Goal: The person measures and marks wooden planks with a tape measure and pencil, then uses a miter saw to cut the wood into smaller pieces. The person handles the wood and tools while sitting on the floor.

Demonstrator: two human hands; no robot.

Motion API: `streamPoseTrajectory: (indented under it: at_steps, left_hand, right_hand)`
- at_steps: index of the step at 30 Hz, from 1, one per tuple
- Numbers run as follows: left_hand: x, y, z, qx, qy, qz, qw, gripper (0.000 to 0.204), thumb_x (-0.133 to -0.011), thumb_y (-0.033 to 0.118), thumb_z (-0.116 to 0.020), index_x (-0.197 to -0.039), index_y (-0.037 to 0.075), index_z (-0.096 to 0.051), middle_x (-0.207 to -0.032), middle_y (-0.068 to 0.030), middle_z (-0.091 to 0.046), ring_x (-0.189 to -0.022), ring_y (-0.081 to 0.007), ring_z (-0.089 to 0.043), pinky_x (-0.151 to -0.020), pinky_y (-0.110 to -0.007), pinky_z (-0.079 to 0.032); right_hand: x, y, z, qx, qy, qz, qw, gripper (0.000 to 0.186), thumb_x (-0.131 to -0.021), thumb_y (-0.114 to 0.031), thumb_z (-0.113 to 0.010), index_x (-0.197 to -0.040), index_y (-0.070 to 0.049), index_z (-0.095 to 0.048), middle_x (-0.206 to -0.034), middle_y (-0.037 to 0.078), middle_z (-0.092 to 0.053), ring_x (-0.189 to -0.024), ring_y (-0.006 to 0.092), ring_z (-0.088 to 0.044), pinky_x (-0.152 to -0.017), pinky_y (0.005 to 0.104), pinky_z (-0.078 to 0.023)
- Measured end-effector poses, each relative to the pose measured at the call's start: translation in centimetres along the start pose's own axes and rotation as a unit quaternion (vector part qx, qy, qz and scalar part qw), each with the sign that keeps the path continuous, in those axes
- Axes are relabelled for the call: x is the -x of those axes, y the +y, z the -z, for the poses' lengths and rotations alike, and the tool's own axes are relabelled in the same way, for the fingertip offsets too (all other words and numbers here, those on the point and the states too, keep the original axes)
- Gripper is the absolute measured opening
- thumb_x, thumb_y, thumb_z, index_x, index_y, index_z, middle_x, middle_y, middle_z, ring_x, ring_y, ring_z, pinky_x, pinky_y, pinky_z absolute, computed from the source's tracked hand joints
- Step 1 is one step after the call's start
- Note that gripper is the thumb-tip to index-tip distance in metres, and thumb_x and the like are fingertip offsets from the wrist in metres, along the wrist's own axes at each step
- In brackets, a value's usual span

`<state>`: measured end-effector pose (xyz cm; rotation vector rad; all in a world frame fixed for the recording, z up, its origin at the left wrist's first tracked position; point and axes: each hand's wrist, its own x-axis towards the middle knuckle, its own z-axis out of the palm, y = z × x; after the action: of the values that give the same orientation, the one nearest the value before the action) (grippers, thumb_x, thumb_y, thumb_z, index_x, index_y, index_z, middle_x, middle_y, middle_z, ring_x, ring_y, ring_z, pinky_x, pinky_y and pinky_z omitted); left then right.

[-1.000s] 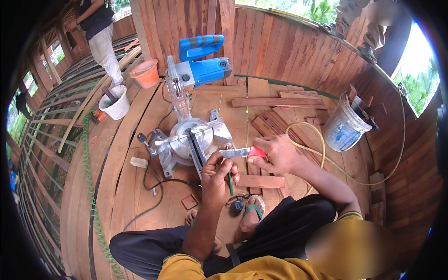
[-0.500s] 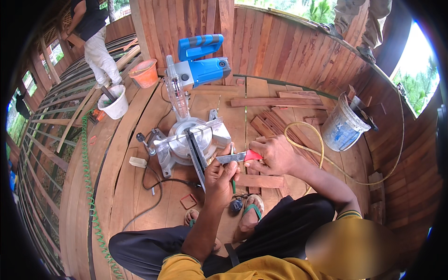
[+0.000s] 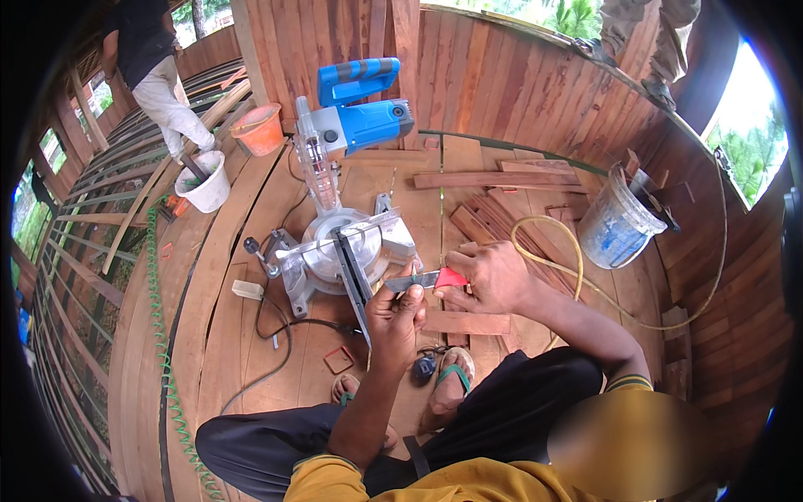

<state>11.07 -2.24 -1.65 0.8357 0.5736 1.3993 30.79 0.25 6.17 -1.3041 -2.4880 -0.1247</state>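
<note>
Head view: the right hand [image 3: 493, 276] grips the red handle of a steel-bladed utility knife [image 3: 425, 280], and the left hand [image 3: 397, 311] pinches its blade end. The knife sits just beside the silver base of the blue mitre saw [image 3: 347, 243]; a white plastic bucket with a blue label [image 3: 617, 222] stands well apart to the right.

The knife [image 3: 425, 280] shared by both hands has a red handle in the right hand's [image 3: 493, 276] grip and a grey blade at the left hand's [image 3: 400, 314] grip. Just beyond the grips, the mitre saw [image 3: 343, 234] is silver at the base, with a blue and grey motor housing. Far left of the grips stand a white bucket [image 3: 205, 184] and an orange bucket [image 3: 259, 130]; right of them, a pale bluish bucket [image 3: 617, 226] and a yellow hose [image 3: 569, 251]. The floor [image 3: 251, 335] is reddish-brown planks. Below the grips: green-strapped sandals [image 3: 452, 381], a yellow shirt [image 3: 468, 485].
</note>
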Motion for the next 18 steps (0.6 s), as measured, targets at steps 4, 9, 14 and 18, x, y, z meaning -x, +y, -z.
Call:
streamPoseTrajectory:
  at_steps: [4, 9, 14, 18]
  left_hand:
    - [0.1, 0.3, 0.9, -0.042, 0.099, 0.039, 0.993, 0.029, -0.103, 0.015, -0.069, -0.131, 0.006, -0.07, -0.082, 0.0045, -0.061, -0.066, -0.0019, -0.05, -0.055, -0.02, -0.04]
    - [0.1, 0.2, -0.1, -0.046, -0.026, 0.009, 0.999, 0.022, -0.109, 0.022, -0.064, -0.121, 0.005, -0.071, -0.08, 0.0084, -0.058, -0.066, 0.0008, -0.048, -0.056, -0.019, -0.039]
    - [0.0, -0.1, 0.8, 0.098, -0.037, 0.047, 0.993, 0.031, -0.108, 0.027, -0.064, -0.13, 0.005, -0.067, -0.089, 0.0033, -0.063, -0.058, -0.0035, -0.053, -0.049, -0.02, -0.042]
    - [-0.6, 0.3, 1.9, 0.151, -0.052, 0.064, 0.985, 0.029, -0.106, 0.028, -0.067, -0.125, 0.006, -0.069, -0.091, -0.0007, -0.068, -0.064, -0.0084, -0.062, -0.053, -0.022, -0.048]
  right_hand:
    - [-1.2, -0.9, -0.3, -0.005, 0.015, 0.036, 0.999, 0.042, -0.084, -0.045, -0.075, -0.099, -0.007, -0.064, -0.081, 0.015, -0.068, -0.071, 0.0387, -0.069, -0.063, 0.051, -0.054]
    - [-0.6, -0.4, 0.7, -0.06, 0.116, -0.059, 0.99, 0.034, -0.092, -0.037, -0.071, -0.089, -0.004, -0.064, -0.068, 0.017, -0.058, -0.066, 0.0423, -0.066, -0.058, 0.0469, -0.051]
    - [0.3, 0.4, 0.0, -0.078, 0.077, -0.036, 0.993, 0.043, -0.096, -0.043, -0.068, -0.084, -0.004, -0.058, -0.065, 0.016, -0.053, -0.06, 0.0418, -0.059, -0.054, 0.0471, -0.043]
    - [-0.3, 0.7, -0.6, -0.057, 0.111, -0.005, 0.992, 0.041, -0.093, -0.041, -0.071, -0.082, -0.004, -0.056, -0.065, 0.016, -0.054, -0.06, 0.0423, -0.06, -0.055, 0.0474, -0.044]
